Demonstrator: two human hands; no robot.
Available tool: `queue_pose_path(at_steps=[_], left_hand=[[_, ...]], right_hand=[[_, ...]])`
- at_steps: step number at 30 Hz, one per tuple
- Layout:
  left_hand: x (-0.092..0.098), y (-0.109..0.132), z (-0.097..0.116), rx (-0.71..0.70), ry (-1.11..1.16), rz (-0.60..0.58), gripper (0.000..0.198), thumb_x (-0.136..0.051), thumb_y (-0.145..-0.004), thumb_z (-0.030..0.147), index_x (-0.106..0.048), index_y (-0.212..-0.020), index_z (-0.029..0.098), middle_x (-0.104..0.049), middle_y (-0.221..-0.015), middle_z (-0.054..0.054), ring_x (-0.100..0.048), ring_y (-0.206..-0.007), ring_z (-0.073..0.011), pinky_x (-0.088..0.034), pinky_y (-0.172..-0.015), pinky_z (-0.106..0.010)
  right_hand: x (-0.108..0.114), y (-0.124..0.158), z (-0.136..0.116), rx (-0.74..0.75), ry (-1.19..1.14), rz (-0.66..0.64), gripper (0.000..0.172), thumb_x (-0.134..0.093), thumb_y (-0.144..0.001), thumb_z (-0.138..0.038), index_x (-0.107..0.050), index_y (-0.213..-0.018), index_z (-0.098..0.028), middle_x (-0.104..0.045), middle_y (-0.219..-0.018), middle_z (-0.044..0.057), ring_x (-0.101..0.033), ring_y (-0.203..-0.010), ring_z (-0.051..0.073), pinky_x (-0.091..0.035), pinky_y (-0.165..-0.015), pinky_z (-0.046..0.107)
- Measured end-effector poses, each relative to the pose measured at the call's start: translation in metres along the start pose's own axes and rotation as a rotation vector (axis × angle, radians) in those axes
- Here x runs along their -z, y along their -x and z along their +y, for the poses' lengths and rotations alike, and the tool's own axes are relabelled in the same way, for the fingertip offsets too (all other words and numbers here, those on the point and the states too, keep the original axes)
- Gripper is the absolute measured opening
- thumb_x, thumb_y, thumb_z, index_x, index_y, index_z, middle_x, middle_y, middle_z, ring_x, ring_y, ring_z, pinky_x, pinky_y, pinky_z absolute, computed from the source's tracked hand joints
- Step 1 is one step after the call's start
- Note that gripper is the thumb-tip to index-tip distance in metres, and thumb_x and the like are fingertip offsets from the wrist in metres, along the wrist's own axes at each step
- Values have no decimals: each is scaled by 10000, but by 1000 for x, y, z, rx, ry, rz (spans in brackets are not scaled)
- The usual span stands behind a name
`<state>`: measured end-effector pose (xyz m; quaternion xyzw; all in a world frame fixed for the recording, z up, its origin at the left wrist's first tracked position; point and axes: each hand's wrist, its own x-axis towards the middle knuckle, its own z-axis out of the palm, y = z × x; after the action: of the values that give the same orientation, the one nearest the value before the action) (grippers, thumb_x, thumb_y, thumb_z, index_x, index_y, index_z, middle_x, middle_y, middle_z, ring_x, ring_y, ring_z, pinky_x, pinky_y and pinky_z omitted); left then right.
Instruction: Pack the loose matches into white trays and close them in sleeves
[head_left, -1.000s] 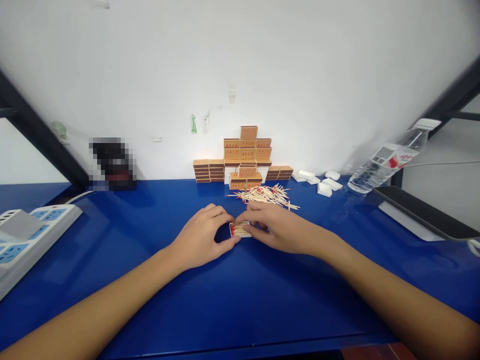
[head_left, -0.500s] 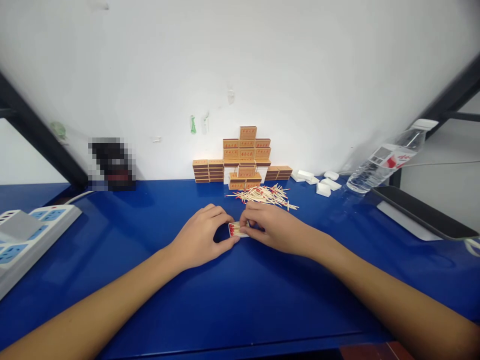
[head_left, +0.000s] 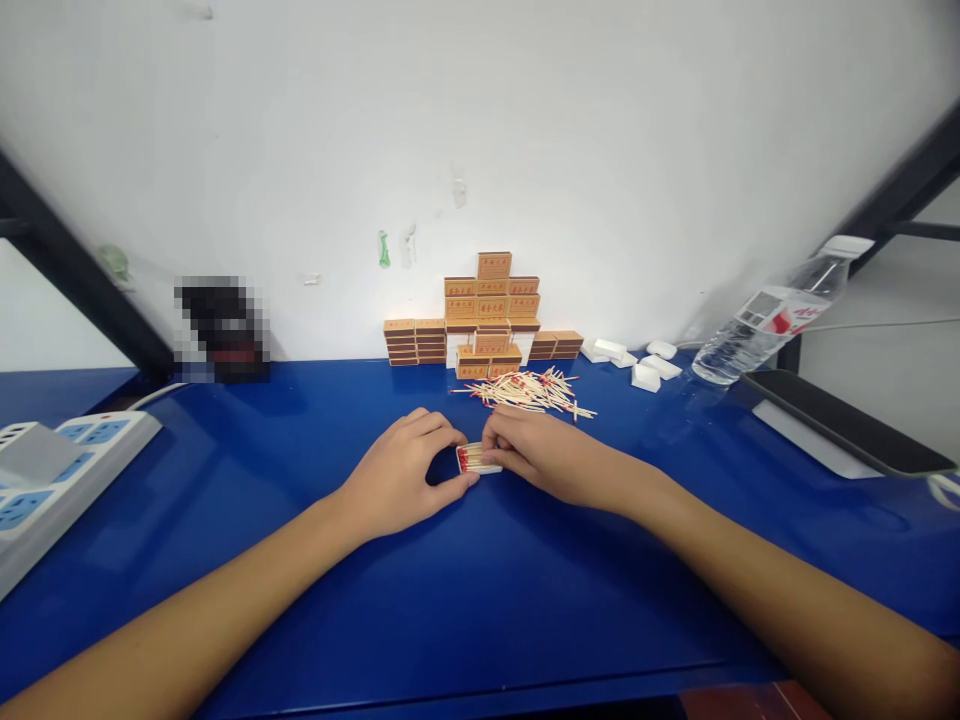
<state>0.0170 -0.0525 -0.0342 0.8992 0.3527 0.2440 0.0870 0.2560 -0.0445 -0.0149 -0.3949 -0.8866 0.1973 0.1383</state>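
On the blue surface (head_left: 465,610), a white tray (head_left: 489,472) was set with its long axis left to right, match heads (head_left: 463,459) pointed left. Its left end was held in the left hand's (head_left: 405,475) half-spread grip; whether matches were pinched by the right hand's (head_left: 544,450) narrowed grip could not be told.

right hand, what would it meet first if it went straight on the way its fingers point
Most likely the matches in the white tray, right at the right hand's fingertips; depth is unclear, so it might pass just over them towards the left hand.
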Motion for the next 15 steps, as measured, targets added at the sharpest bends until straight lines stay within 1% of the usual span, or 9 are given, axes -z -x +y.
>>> queue_pose_path(at_steps=[4, 10, 15], left_hand=[[1, 0, 1, 4, 0, -5, 214, -695, -950, 376, -701, -1093, 216, -708, -1065, -68, -615, -1001, -258, -527, -920, -449], [0, 0, 0, 2, -3, -8, 227, -690, -954, 381, -698, -1110, 216, -705, -1072, -69, -615, -1004, -260, -527, -927, -453], [0, 0, 0, 8, -4, -10, 230, -694, -953, 382, -696, -1113, 217, -705, -1083, -67, -617, -1018, -261, -527, -935, -452]], right_hand=[[1, -1, 0, -5, 2, -12, 127, -556, -1047, -253, -590, -938, -198, -653, -1023, 65, -606, -895, 192, -460, -800, 325], [-2, -1, 2, -11, 45, -17, 172, -524, -1066, -287, -575, -928, -198, -647, -1005, 65, -600, -853, 190, -453, -769, 322], [-3, -1, 4, 0, 66, -9, 167, -501, -1071, -260, -553, -923, -202, -641, -1003, 63, -594, -828, 182, -445, -747, 312]])
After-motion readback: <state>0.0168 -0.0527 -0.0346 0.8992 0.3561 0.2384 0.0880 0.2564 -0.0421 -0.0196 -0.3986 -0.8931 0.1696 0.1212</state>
